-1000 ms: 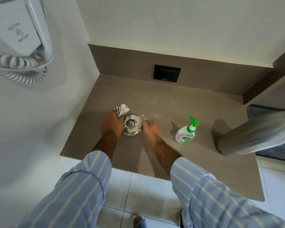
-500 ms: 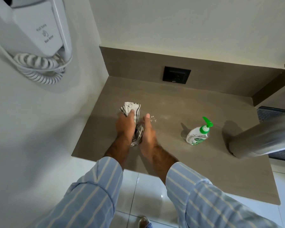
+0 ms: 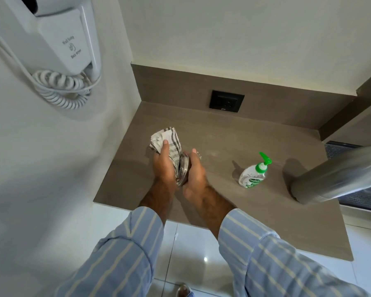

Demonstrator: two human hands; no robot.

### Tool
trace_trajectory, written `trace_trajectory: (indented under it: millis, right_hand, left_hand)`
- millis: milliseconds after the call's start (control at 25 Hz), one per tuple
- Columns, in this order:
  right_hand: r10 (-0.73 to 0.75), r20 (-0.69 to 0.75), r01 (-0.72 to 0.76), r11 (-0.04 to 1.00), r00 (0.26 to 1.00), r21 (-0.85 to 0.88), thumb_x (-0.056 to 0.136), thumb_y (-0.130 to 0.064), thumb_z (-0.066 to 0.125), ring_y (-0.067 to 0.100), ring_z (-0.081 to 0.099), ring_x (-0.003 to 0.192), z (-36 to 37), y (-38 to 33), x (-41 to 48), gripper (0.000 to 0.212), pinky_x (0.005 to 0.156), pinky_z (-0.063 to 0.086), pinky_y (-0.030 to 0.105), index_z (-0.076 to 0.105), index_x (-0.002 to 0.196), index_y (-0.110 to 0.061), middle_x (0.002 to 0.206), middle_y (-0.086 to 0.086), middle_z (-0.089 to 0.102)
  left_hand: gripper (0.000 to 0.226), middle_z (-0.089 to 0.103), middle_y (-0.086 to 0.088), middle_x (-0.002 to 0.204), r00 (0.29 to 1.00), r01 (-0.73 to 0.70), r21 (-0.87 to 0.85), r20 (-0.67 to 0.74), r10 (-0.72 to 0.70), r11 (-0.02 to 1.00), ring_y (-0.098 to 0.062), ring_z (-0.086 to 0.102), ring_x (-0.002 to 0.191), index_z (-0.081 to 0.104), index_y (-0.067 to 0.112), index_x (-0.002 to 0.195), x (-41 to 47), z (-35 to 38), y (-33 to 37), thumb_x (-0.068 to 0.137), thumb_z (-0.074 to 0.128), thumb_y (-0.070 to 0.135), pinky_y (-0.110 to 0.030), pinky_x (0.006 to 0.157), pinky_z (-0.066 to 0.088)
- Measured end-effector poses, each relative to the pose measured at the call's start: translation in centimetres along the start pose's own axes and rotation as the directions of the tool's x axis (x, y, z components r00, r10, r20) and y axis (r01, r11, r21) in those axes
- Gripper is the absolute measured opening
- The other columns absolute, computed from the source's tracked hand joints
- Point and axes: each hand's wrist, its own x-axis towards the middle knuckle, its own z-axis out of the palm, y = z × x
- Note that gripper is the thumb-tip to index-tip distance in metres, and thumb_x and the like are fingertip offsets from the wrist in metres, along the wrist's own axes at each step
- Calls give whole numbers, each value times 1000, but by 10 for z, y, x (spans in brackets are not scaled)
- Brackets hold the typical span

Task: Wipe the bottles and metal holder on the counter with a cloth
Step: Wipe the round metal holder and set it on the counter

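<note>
A round shiny metal holder (image 3: 183, 171) is tipped on its edge between my two hands, just above the brown counter (image 3: 234, 146). My left hand (image 3: 163, 166) grips a white cloth with grey stripes (image 3: 169, 141) and presses it against the holder's left face. My right hand (image 3: 194, 174) clasps the holder from the right. A clear pump bottle with a green top (image 3: 254, 173) stands to the right, apart from both hands. A tall grey metal bottle (image 3: 338, 175) stands at the far right, blurred.
A white wall hair dryer (image 3: 62, 37) with a coiled cord (image 3: 60, 91) hangs on the left wall. A black socket (image 3: 226, 101) sits in the backsplash. The counter's front edge runs just under my forearms, with white floor tiles (image 3: 191, 254) below.
The holder lay flat on the counter a second ago; now it is lifted and tipped on edge between both hands. The cloth has moved against its side.
</note>
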Motion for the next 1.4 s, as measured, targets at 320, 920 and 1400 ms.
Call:
trace_trajectory:
  millis: [320,920,1400]
  right_hand:
    - [-181,-10,182,982,983,58,104,-44,40,13,76,82,35,-50,-25,48,73,60,27,77,99,-14,90,2,81]
    - [-203,6,201,975,979,96,97,-58,43,25,69,68,45,-105,-35,63,76,56,39,77,72,-11,68,10,73]
    - [-210,-85,219,969,974,118,101,-49,46,24,71,78,34,-119,-25,50,89,55,43,78,84,-14,85,11,73]
  left_hand:
    - [29,79,2,109,901,-352,488,409,147,799,-8,73,105,75,17,116,-34,25,46,94,64,32,-34,98,56]
    - [33,68,-3,134,823,-458,238,478,307,856,-11,61,128,64,9,134,-84,35,37,103,55,15,-23,108,46]
    - [21,75,-3,108,874,-338,321,455,169,885,-7,70,99,75,12,106,-46,26,29,96,60,24,-25,92,52]
